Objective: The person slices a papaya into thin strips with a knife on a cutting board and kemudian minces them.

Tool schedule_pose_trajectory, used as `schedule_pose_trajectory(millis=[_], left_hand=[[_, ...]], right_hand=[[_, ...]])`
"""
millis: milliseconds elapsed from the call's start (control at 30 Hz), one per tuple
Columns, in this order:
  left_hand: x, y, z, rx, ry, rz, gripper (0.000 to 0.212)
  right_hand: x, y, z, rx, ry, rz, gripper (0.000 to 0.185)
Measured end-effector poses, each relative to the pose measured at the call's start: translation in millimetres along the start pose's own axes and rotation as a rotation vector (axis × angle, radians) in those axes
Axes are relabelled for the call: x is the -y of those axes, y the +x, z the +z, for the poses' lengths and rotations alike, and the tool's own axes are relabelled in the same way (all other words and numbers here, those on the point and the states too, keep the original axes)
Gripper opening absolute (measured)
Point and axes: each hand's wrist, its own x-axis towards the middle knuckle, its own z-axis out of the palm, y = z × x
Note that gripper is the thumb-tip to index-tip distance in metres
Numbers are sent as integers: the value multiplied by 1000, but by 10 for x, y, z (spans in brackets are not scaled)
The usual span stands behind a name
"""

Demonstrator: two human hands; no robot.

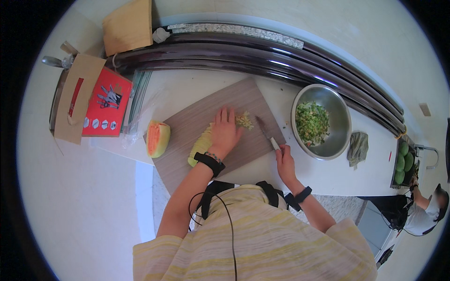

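Observation:
A wood-grain cutting board (182,119) lies at a slant on the white counter. My left hand (224,133) is laid flat, palm down, over the upper end of a row of pale green slices (201,145), its fingers extended. Small chopped yellowish pieces (245,120) lie just right of its fingertips. In my right hand (285,161) is the pale handle of a kitchen knife (266,131), whose blade rests on or just above the board's right part. A cut piece of melon or papaya with orange flesh (158,139) sits at the board's left edge.
Right of the board stands a steel bowl (339,123) of chopped greens. Beyond it are a crumpled cloth (358,149) and a sink (394,168) with several green fruits or vegetables, where another person (422,214) stands. Dark pipes (225,56) line the back; a red box (107,105) stands left.

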Motion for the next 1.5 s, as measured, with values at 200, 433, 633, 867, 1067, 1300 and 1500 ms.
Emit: schedule_pose_trajectory(millis=[200,433,633,867,1067,1300,1500], left_hand=[[-158,-111,-117,101,191,28,70],[-105,-150,-106,129,144,80,69],[-86,-132,-108,160,99,101,73],[-55,-200,-23,139,33,145,80],[-69,-163,-99,105,-11,161,76],[33,-136,-362,-56,-151,126,47],[196,-107,-275,-148,-185,112,17]], right_hand=[[56,163,22,-61,-129,-80,29],[290,232,-46,0,-427,-56,28],[438,291,90,86,-500,-118,27],[405,301,127,134,-332,-128,28],[193,389,146,280,192,30,27],[289,391,-7,385,471,176,25],[394,315,-214,355,471,210,27]])
